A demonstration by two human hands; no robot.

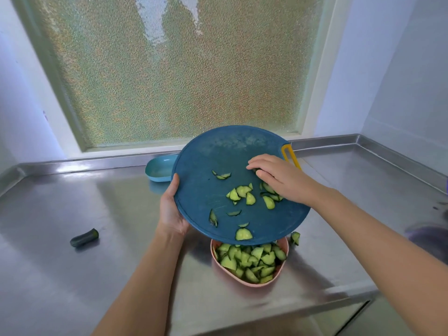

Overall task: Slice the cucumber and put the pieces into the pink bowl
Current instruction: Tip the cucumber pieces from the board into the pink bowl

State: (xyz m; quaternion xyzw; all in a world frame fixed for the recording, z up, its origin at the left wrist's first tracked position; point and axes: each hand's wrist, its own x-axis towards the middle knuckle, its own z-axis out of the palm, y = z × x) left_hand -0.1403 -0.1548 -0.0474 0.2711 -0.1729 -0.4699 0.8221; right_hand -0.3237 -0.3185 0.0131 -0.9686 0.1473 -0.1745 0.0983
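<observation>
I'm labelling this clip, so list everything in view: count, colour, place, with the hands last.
window: one, frosted, at back
counter: one, steel, below window
pink bowl: one, pink, on counter, near edge
slices in bowl: many, green, filling it
cutting board: one, dark blue with yellow handle, tilted above bowl
slices on board: about a dozen, green, scattered mid-board
loose slice: one, green, by bowl's right rim
cucumber end: one, dark green, on counter at left
small dish: one, light blue, behind board
left hand: one, grips board's left edge
right hand: one, resting on slices on board
</observation>
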